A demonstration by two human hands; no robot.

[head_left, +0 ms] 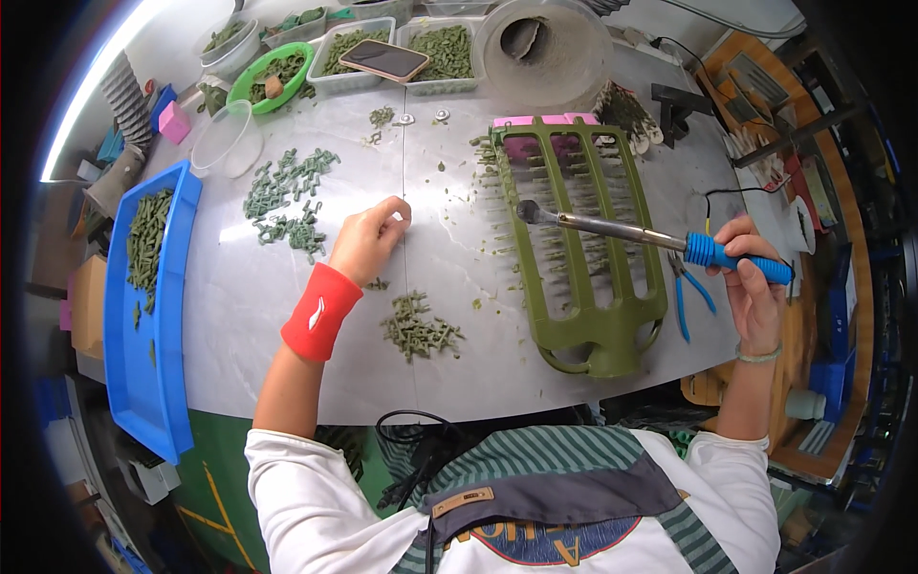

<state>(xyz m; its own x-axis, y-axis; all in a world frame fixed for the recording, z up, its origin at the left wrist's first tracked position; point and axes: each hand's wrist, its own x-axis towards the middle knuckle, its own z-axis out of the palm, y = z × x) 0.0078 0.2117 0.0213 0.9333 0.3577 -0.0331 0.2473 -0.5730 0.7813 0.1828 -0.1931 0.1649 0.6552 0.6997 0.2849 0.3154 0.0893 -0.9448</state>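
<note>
My right hand [757, 287] is closed round the blue ribbed handle of a soldering iron [622, 231]. Its long metal shaft reaches left over a dark green slotted frame [612, 360] with rows of thin bristle-like pins. The blackened tip hangs above the frame's left bar; contact cannot be told. My left hand [368, 241], with a red wristband, has its fingers curled together over the table; anything in them is too small to make out. Near it lie a pile of bluish-green small pieces [287, 187] and a pile of olive-green pieces [421, 327].
Blue-handled pliers [681, 297] lie beside the frame. A blue tray [148, 383] with green pieces stands at the left. Along the back are a green bowl [304, 65], clear tubs [438, 88], a phone [384, 59] and a large round funnel-like duct [564, 72].
</note>
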